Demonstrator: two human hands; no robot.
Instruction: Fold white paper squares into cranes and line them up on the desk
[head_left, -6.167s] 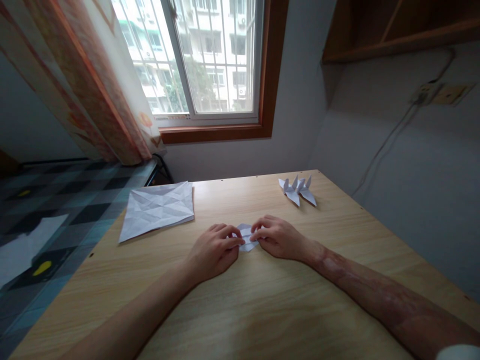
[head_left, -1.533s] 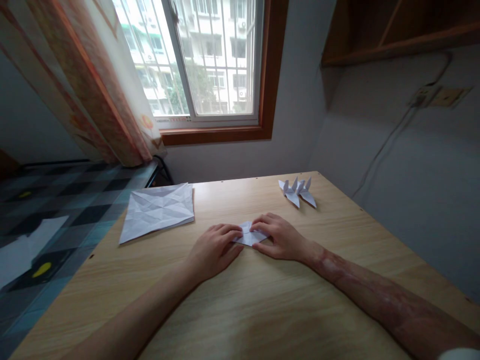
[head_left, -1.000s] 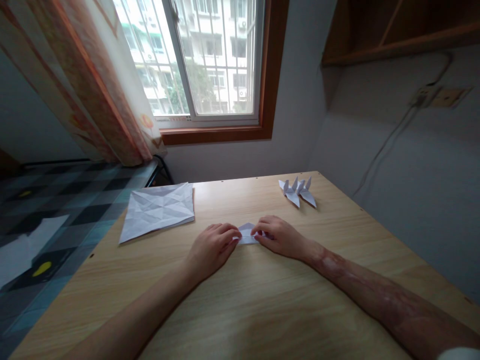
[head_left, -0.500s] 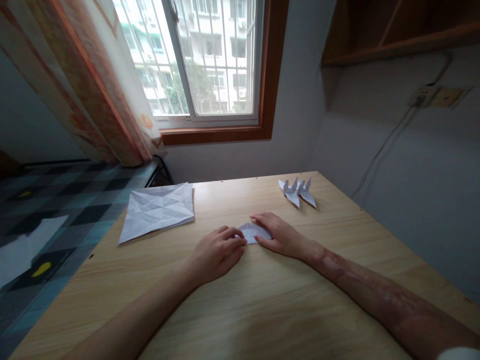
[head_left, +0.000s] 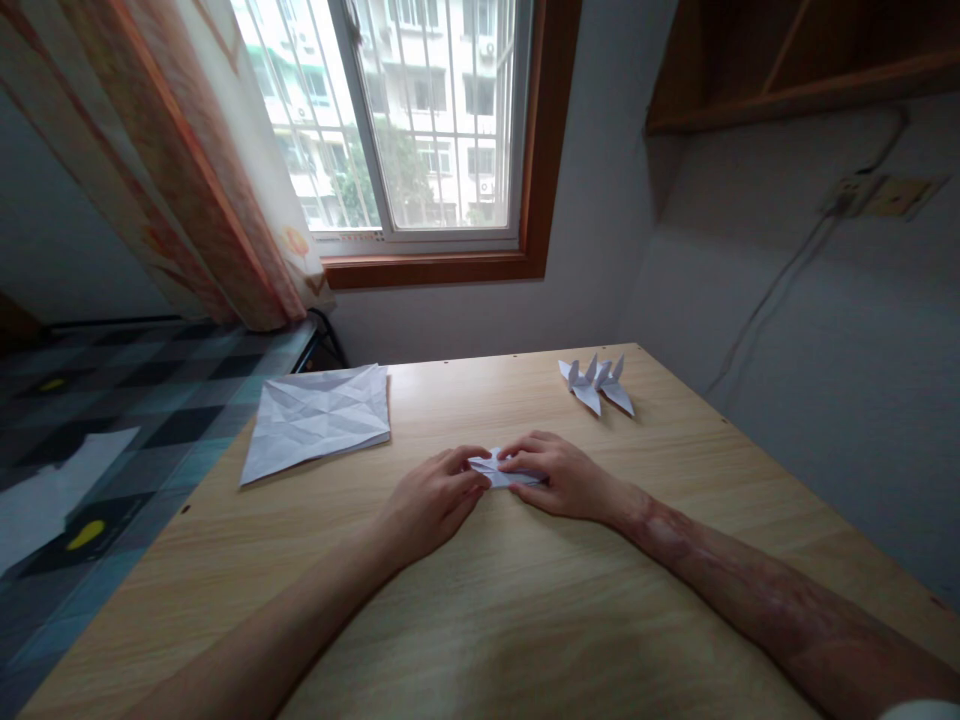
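A small piece of folded white paper [head_left: 495,478] lies on the wooden table between my two hands. My left hand [head_left: 439,497] pinches its left end between thumb and fingers. From the other side, my right hand [head_left: 562,475] grips the right part, fingers on top and thumb at the near edge. Both hands cover the ends of the paper, so only its middle shows. Beyond my right hand stand folded paper cranes [head_left: 596,383], close together, with pointed wings.
A stack of creased white paper sheets [head_left: 322,420] lies at the table's [head_left: 480,620] far left. To the left is a checked bed cover [head_left: 187,380] with white paper [head_left: 67,490] on it. A window, a curtain [head_left: 232,230] and a wall shelf [head_left: 810,95] surround the table.
My right fingers have come down onto the middle of the folded paper, and its raised peak now looks flatter. My left fingers have shifted slightly on its left end.
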